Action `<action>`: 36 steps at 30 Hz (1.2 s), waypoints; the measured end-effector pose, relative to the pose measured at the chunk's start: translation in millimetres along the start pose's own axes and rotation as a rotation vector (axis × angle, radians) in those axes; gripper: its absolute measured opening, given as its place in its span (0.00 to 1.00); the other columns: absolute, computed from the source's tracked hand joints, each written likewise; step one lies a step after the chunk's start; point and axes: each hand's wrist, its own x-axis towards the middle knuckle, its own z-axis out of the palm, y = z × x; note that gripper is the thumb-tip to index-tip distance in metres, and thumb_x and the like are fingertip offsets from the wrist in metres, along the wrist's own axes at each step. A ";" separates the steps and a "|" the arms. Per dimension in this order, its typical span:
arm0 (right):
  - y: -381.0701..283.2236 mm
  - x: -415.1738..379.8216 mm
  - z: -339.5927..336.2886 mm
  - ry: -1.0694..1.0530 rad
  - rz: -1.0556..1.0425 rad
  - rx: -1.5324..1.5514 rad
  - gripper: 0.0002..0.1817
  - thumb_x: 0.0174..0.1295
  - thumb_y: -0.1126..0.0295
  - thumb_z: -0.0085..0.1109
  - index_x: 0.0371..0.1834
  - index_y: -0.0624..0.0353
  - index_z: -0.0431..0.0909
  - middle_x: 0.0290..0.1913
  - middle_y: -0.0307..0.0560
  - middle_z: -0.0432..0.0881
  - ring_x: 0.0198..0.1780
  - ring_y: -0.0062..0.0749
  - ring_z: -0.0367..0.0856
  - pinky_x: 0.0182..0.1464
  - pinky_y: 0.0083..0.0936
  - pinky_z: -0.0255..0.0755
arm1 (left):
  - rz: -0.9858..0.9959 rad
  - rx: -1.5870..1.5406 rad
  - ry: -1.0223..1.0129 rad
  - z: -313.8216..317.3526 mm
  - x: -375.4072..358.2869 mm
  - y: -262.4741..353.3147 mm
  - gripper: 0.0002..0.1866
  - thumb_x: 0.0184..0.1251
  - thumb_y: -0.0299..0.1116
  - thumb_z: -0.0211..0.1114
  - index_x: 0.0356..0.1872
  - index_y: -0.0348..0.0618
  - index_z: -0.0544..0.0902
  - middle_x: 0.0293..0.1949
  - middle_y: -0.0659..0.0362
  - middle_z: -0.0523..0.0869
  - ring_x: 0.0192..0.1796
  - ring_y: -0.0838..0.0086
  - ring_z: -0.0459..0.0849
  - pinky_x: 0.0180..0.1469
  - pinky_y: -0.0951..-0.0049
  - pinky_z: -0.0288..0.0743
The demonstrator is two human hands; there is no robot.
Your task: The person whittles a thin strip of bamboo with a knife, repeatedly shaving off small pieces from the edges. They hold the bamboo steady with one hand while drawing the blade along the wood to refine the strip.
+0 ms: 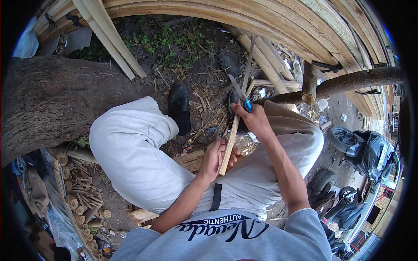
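My left hand [216, 157] grips the lower end of a thin bamboo strip [229, 143] that runs up and away from my lap. My right hand [254, 120] holds a knife [238, 90] with a blue handle, its blade pointing up and left and resting against the strip near its upper part. A slimmer sliver [248, 65] peels off the strip and rises past the blade. Both hands work above my knees in light grey trousers [139, 156], with my black shoes [180, 106] on the dirt below.
A thick tree trunk [52, 100] crosses the left side. Long bamboo poles [244, 17] arch across the top. Cut bamboo pieces [78, 191] lie piled at lower left. Parked motorbikes [370, 152] stand at right. Shavings and weeds litter the ground [204, 100].
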 end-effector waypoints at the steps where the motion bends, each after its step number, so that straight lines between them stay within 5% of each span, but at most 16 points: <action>1: -11.4 -10.8 -0.9 -0.031 -0.025 -0.045 0.29 0.61 0.46 0.68 0.24 0.68 0.80 0.18 0.42 0.75 0.23 0.26 0.70 0.29 0.34 0.67 | 0.027 -0.036 0.017 -2.3 2.6 2.7 0.32 0.83 0.58 0.37 0.53 0.37 0.78 0.42 0.46 0.88 0.37 0.66 0.89 0.38 0.70 0.85; 3: -11.4 -21.9 4.3 -0.088 -0.070 -0.052 0.30 0.62 0.46 0.67 0.23 0.68 0.80 0.18 0.45 0.75 0.23 0.27 0.71 0.30 0.35 0.69 | 0.046 -0.048 -0.008 -4.1 3.7 11.4 0.37 0.81 0.62 0.37 0.63 0.34 0.74 0.47 0.45 0.87 0.44 0.61 0.90 0.40 0.67 0.86; 6: 1.8 -31.6 10.3 -0.193 -0.067 -0.103 0.32 0.62 0.45 0.67 0.23 0.70 0.79 0.17 0.47 0.74 0.22 0.27 0.72 0.28 0.36 0.70 | -0.106 0.035 -0.154 1.0 -1.2 23.2 0.38 0.81 0.63 0.36 0.64 0.33 0.73 0.49 0.44 0.87 0.45 0.61 0.90 0.41 0.65 0.87; 10: -4.6 -38.6 5.6 -0.315 -0.092 0.013 0.36 0.67 0.40 0.61 0.27 0.73 0.80 0.18 0.51 0.78 0.22 0.28 0.78 0.28 0.36 0.72 | -0.088 0.231 -0.179 7.3 -2.9 27.0 0.35 0.83 0.58 0.38 0.65 0.32 0.72 0.39 0.50 0.85 0.30 0.69 0.88 0.23 0.76 0.79; 11: -8.5 -45.0 -7.9 -0.271 -0.147 -0.066 0.35 0.71 0.41 0.56 0.31 0.71 0.80 0.20 0.55 0.79 0.23 0.40 0.82 0.30 0.41 0.72 | -0.078 0.192 -0.118 9.6 -4.6 24.7 0.31 0.84 0.54 0.40 0.65 0.32 0.72 0.35 0.54 0.82 0.24 0.75 0.84 0.16 0.81 0.71; 12: -11.7 -46.3 -15.5 -0.272 -0.144 -0.064 0.35 0.71 0.41 0.56 0.31 0.71 0.80 0.20 0.55 0.79 0.23 0.40 0.82 0.30 0.41 0.72 | -0.081 0.192 -0.116 12.1 -6.2 27.1 0.31 0.84 0.54 0.40 0.65 0.32 0.72 0.35 0.54 0.82 0.24 0.75 0.84 0.16 0.81 0.71; 14: -11.8 -46.4 -32.5 -0.092 -0.280 -0.348 0.33 0.74 0.42 0.52 0.33 0.68 0.79 0.22 0.60 0.78 0.26 0.57 0.82 0.32 0.44 0.72 | -0.079 0.061 -0.146 15.6 -8.0 31.6 0.30 0.81 0.54 0.50 0.61 0.32 0.73 0.29 0.59 0.80 0.21 0.79 0.79 0.16 0.81 0.69; 15: -18.6 -51.4 -37.4 -0.086 -0.304 -0.367 0.32 0.76 0.44 0.49 0.29 0.66 0.79 0.22 0.63 0.76 0.30 0.66 0.77 0.35 0.47 0.71 | -0.074 0.068 -0.147 20.6 -10.6 35.2 0.25 0.80 0.46 0.54 0.61 0.33 0.74 0.27 0.63 0.76 0.19 0.83 0.73 0.15 0.82 0.64; 18: -6.0 -53.1 -38.8 -0.151 -0.412 -0.423 0.32 0.76 0.43 0.48 0.27 0.65 0.79 0.20 0.62 0.76 0.29 0.64 0.79 0.34 0.49 0.71 | -0.100 -0.038 -0.183 16.7 -7.0 30.2 0.22 0.81 0.36 0.49 0.67 0.32 0.69 0.28 0.65 0.68 0.20 0.86 0.66 0.13 0.84 0.62; 23: -0.6 -60.8 -25.3 -0.209 -0.565 -0.532 0.31 0.74 0.45 0.51 0.23 0.61 0.80 0.18 0.59 0.77 0.25 0.59 0.80 0.29 0.46 0.74 | -0.107 -0.207 -0.159 18.2 -6.8 27.2 0.05 0.75 0.31 0.52 0.43 0.42 0.72 0.29 0.63 0.70 0.22 0.83 0.69 0.13 0.83 0.62; 27: 5.6 -60.1 -19.0 -0.223 -0.598 -0.634 0.30 0.74 0.45 0.51 0.22 0.59 0.81 0.17 0.58 0.78 0.24 0.57 0.81 0.27 0.45 0.75 | -0.106 -0.188 -0.121 14.4 -4.1 20.0 0.08 0.72 0.30 0.52 0.48 0.40 0.73 0.28 0.64 0.69 0.22 0.83 0.68 0.13 0.83 0.61; 33: 18.1 -29.2 -20.7 0.102 -0.492 -0.718 0.31 0.72 0.42 0.52 0.20 0.57 0.80 0.16 0.55 0.79 0.22 0.55 0.81 0.25 0.43 0.75 | -0.118 -0.260 -0.208 17.2 -3.1 21.1 0.21 0.66 0.27 0.53 0.59 0.30 0.73 0.26 0.65 0.66 0.19 0.84 0.65 0.13 0.83 0.59; 36: 15.8 -40.6 -19.8 -0.101 -0.607 -0.635 0.31 0.72 0.42 0.52 0.20 0.57 0.79 0.16 0.54 0.79 0.22 0.55 0.81 0.25 0.42 0.74 | -0.132 -0.352 -0.268 14.3 -2.6 19.6 0.21 0.67 0.27 0.51 0.60 0.32 0.71 0.27 0.65 0.67 0.21 0.84 0.66 0.13 0.84 0.60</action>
